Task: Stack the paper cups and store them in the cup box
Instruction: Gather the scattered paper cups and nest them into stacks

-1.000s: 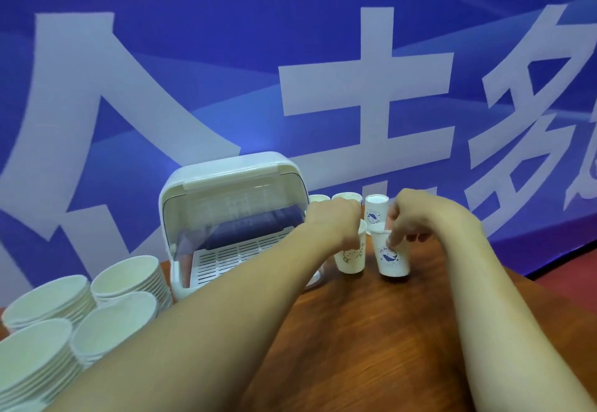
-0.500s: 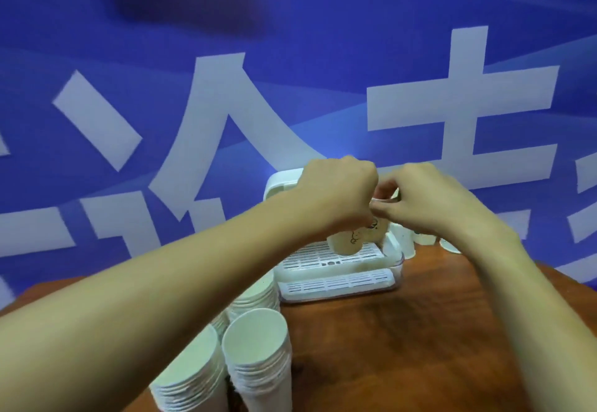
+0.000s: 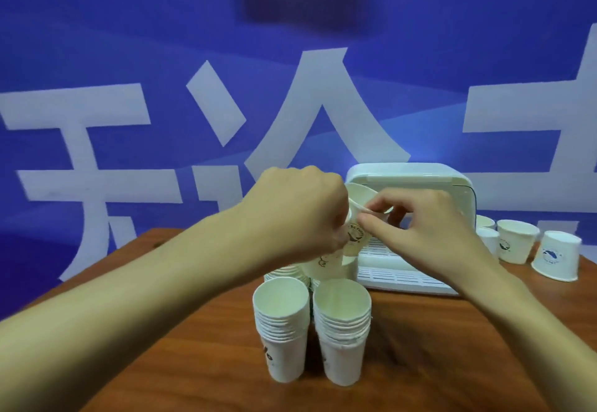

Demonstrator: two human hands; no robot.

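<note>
My left hand grips a white paper cup in the air above the stacks. My right hand pinches the rim of a second printed cup that sits tilted into the first. Two tall stacks of paper cups stand upright on the wooden table in front; more stacks behind them are mostly hidden by the held cups. The white cup box stands open behind my hands, its slatted tray showing.
Several loose cups stand to the right of the box, upright ones and one upside down. A blue banner with large white characters fills the background. The brown table reaches the frame's bottom.
Both hands lifted a cup each off the table right of the box and brought them together over the stacks. The view swung left, so the box now sits right of centre.
</note>
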